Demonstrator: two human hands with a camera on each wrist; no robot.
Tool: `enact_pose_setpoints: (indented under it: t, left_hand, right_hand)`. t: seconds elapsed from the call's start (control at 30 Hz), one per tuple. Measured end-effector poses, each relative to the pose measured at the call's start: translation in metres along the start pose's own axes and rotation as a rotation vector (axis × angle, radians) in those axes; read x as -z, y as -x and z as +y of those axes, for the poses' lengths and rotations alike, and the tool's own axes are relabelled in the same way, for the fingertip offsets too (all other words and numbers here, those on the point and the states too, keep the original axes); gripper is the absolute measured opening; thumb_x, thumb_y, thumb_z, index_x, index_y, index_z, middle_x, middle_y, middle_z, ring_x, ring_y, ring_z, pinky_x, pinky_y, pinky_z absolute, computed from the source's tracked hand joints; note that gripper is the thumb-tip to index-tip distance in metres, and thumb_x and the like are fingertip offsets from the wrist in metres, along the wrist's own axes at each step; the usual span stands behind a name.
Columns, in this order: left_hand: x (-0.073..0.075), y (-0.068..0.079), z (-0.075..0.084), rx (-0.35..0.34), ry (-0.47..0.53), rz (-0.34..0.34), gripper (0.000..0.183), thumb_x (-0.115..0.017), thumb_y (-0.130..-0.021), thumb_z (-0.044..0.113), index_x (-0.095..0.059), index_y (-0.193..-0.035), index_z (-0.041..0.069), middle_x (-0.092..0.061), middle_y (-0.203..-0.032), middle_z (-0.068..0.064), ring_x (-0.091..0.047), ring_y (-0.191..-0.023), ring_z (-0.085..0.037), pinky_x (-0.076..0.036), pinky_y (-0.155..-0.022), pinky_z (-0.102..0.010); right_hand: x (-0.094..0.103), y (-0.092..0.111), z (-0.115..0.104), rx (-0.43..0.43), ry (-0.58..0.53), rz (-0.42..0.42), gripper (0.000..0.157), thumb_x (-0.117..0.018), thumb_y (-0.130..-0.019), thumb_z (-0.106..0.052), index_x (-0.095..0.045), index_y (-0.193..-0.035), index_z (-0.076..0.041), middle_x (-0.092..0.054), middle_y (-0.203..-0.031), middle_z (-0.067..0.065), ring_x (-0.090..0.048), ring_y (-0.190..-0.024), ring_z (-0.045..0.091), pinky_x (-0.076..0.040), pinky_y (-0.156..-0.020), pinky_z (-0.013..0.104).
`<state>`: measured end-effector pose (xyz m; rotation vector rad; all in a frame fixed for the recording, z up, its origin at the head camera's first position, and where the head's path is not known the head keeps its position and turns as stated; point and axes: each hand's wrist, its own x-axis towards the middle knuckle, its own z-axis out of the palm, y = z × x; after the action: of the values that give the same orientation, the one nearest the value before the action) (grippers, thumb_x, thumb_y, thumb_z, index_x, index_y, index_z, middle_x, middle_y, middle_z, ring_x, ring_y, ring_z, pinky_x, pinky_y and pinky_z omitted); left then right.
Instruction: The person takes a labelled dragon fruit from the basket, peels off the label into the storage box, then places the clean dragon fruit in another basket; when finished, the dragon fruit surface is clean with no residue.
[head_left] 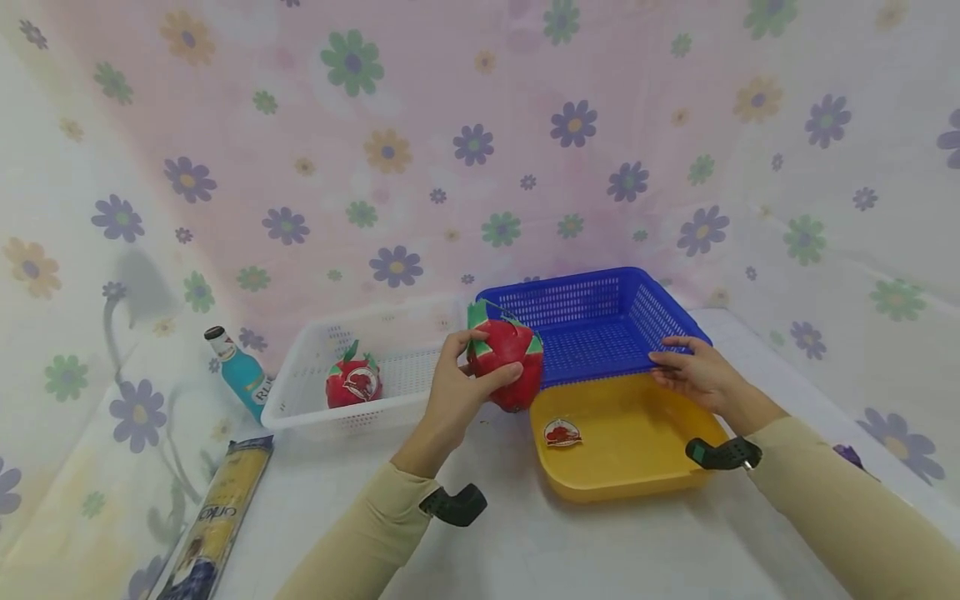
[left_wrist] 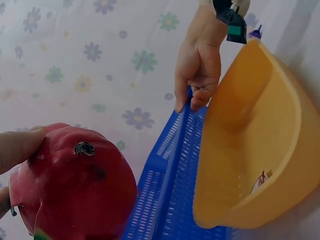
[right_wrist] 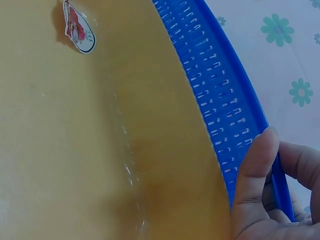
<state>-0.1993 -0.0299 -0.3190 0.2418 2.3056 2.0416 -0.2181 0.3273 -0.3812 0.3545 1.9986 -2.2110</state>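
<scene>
My left hand (head_left: 465,379) grips a red dragon fruit (head_left: 508,354) with green scale tips, raised above the table between the baskets. In the left wrist view the dragon fruit (left_wrist: 80,180) shows a dark stub on its rounded end. The right hand (head_left: 693,375) pinches the rim of the blue slotted basket (head_left: 592,333) at its right side; the right wrist view shows thumb and fingers on either side of that rim (right_wrist: 255,107). In front of the blue basket stands a yellow basin (head_left: 630,433), with a small red-and-white sticker (head_left: 562,432) inside.
A white slotted basket (head_left: 300,408) at the left holds another dragon fruit (head_left: 352,379) bearing a similar sticker. Beyond its left end stands a blue bottle (head_left: 243,375), and a yellow pasta packet (head_left: 217,517) lies nearer. Something purple (head_left: 847,454) shows behind the right sleeve.
</scene>
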Motion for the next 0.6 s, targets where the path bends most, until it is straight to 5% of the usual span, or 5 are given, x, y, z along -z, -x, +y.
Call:
enact_pose_setpoints:
  t: [0.3,0.6]
  left_hand:
    - [-0.016,-0.035,0.009,-0.034,0.05,-0.035,0.061,-0.082,-0.08,0.025,-0.047,-0.13,0.022,-0.039,-0.152,-0.005,-0.051,-0.131,-0.037,-0.057,-0.093,-0.047]
    - [-0.037,-0.063,0.019,-0.075,-0.025,-0.042,0.059,-0.083,-0.078,0.029,-0.049,-0.127,0.024,-0.046,-0.147,-0.004,-0.049,-0.133,-0.033,-0.055,-0.097,-0.047]
  right_hand:
    - [-0.001,0.0,0.002,0.022,0.033,0.0,0.071,-0.067,-0.094,-0.019,-0.018,-0.144,-0.007,-0.066,-0.083,-0.003,-0.069,-0.072,0.01,-0.06,-0.073,0.022]
    - [-0.001,0.001,0.003,0.036,0.063,0.007,0.074,-0.062,-0.097,-0.018,-0.011,-0.148,-0.004,-0.066,-0.084,-0.005,-0.069,-0.072,0.01,-0.06,-0.072,0.022]
